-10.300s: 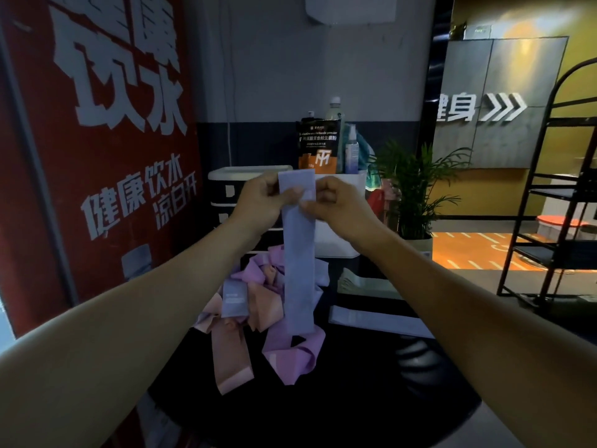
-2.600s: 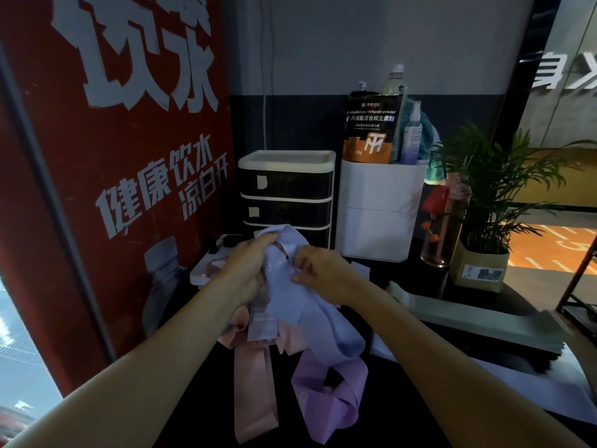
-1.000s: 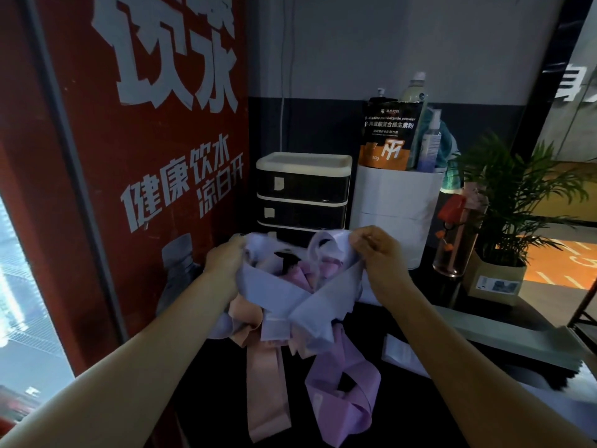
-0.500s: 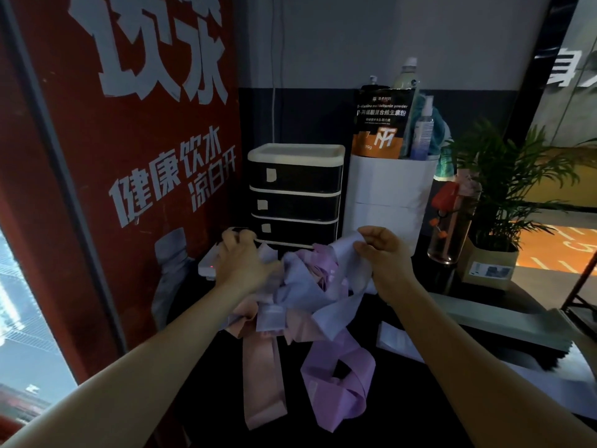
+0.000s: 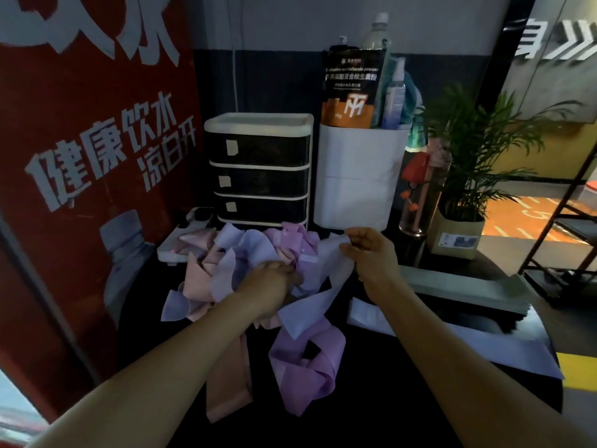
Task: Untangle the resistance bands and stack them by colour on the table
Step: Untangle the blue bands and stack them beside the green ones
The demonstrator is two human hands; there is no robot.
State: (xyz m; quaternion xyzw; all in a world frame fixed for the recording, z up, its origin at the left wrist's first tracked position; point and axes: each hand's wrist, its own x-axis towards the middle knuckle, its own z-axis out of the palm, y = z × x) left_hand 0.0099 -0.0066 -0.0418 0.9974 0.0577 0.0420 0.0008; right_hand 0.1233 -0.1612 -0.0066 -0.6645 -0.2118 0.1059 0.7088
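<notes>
Nearest me on the dark tabletop [image 5: 371, 412], a pink band [image 5: 227, 373] and a looped purple band [image 5: 303, 360] trail out from the near side of the tangle of bands [image 5: 258, 263], ends toward me. My left hand [image 5: 269, 286] sits on the near side of that tangle, its grip curled down into the lavender and pink strips; the blur keeps me from telling which strip it has, or whether it truly pinches one. My right hand [image 5: 371, 253], at the tangle's right edge, has its grip closed, thumb against fingers, on the end of a lavender band [image 5: 326, 279] that runs down from it into the heap. Right of the tangle, flat lavender bands [image 5: 452, 337] lie straightened on the tabletop, and just beyond them a stack of pale green bands [image 5: 458, 286]. Behind the tangle stand a three-drawer organiser [image 5: 260, 169] and a white bin [image 5: 358, 176] holding bottles and a pouch. A potted palm [image 5: 468, 176] stands further right, and a red poster [image 5: 80, 140] fills the wall left of the tangle.
</notes>
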